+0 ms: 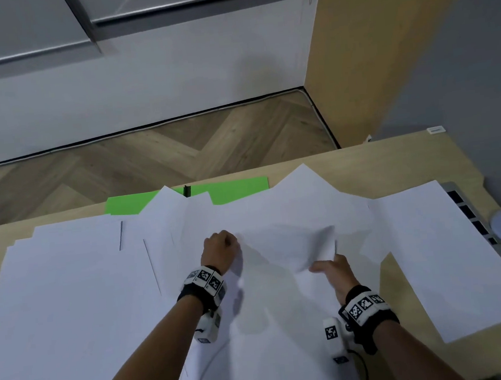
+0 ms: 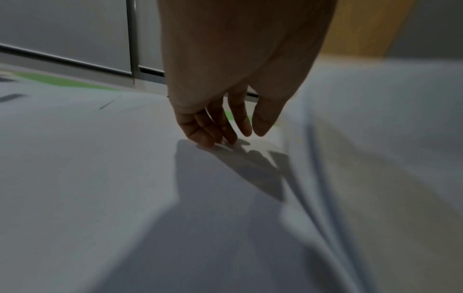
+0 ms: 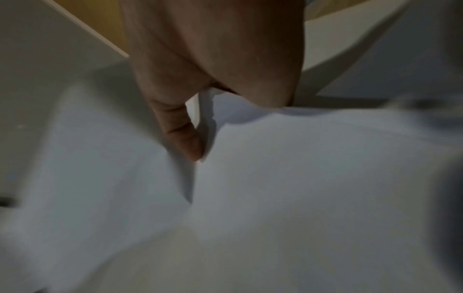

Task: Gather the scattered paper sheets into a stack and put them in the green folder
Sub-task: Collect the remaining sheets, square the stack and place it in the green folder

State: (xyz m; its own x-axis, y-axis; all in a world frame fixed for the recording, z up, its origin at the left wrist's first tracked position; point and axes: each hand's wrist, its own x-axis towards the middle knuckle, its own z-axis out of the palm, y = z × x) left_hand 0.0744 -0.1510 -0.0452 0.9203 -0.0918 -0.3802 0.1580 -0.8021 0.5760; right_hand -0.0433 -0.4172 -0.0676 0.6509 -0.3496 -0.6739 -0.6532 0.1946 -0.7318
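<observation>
Where paper sheets (image 1: 70,296) sprawl, a wooden desk (image 1: 407,161) over herringbone floor (image 1: 149,156).

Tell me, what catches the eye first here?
White sheets cover nearly the whole desk. A bright green folder peeks out at the far edge, half buried. In the middle, the right hand lifts one sheet's edge while the left hand touches the paper with its fingertips.
</observation>
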